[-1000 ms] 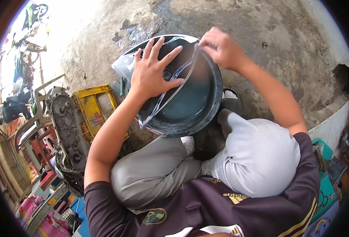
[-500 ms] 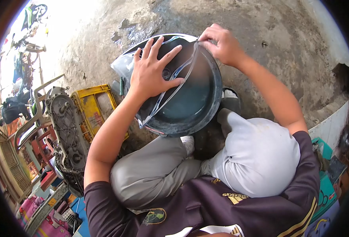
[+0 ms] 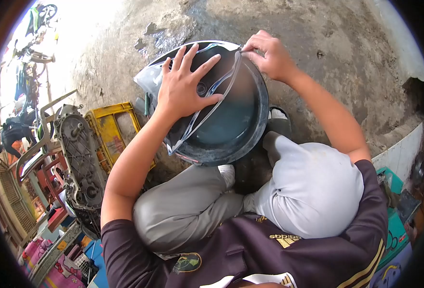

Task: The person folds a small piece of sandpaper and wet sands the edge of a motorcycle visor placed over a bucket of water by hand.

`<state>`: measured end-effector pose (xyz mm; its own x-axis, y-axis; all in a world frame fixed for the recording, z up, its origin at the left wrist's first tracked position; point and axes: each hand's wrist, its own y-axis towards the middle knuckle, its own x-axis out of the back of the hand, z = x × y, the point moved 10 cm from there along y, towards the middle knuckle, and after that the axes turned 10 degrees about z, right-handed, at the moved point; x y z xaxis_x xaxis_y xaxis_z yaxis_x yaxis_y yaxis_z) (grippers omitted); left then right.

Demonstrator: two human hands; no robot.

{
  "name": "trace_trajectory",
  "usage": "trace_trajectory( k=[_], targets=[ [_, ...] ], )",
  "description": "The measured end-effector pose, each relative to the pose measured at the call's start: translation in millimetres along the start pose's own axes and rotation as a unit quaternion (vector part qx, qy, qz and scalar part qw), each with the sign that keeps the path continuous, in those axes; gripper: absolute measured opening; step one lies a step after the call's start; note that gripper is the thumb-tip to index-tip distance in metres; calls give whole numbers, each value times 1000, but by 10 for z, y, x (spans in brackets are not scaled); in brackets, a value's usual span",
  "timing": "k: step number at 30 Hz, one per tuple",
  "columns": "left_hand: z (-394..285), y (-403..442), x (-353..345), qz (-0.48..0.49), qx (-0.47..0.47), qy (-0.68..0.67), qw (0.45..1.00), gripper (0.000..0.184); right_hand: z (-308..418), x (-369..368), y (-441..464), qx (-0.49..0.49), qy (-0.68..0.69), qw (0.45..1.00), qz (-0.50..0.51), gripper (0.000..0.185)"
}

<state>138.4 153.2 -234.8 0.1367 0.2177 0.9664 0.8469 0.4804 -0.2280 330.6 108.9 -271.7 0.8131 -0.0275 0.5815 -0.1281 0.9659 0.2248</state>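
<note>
A dark panel with white and blue edging (image 3: 173,137) lies slantwise over a black round basin (image 3: 264,113) that holds greyish water. Along the panel's near edge runs a thin grey strip (image 3: 231,82). My left hand (image 3: 185,89) rests on the panel with its fingers spread, the thumb reaching the near edge. At the panel's far right tip, my right hand (image 3: 264,54) is closed in a pinch. Something thin and dark shows at those fingertips, too small to name. The left hand covers part of the panel's middle.
A yellow plastic crate (image 3: 111,132) and a grey metal engine casing (image 3: 80,156) stand left of the basin. Wet concrete floor (image 3: 308,29) lies beyond. My bent knees (image 3: 312,189) are close to the basin, with a green toolbox (image 3: 396,235) at the right.
My right hand has shifted very slightly at the panel's tip, still pinching. My left hand and the panel look the same within the frame.
</note>
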Motion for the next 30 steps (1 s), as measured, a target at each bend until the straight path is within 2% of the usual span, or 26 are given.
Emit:
trace_trajectory(
  k=[3,6,8,11,14,17,20,24,30],
  targets=[
    [0,0,-6,10,7,10,1000,95,49,-67,-25,-11,12,1000,12,9],
    [12,9,-21,11,5,3,1000,95,46,-60,-5,30,27,999,18,9],
    [-1,-1,-29,13,7,3,1000,95,-148,31,32,-34,38,999,-8,9],
    [10,-9,-6,15,10,11,1000,95,36,-103,-13,12,34,999,18,9],
    [6,16,-15,15,8,9,1000,95,32,30,38,41,-5,999,-9,8],
    [-1,2,7,7,4,2,1000,96,-79,55,34,-8,4,1000,-7,9],
    [5,17,3,14,10,11,1000,95,34,-49,-24,28,29,999,-1,8],
    [-11,6,-23,11,3,4,1000,95,-51,40,42,-7,14,1000,6,7],
    [-2,20,-25,15,8,10,1000,95,35,-23,34,39,9,999,18,7]
  ],
)
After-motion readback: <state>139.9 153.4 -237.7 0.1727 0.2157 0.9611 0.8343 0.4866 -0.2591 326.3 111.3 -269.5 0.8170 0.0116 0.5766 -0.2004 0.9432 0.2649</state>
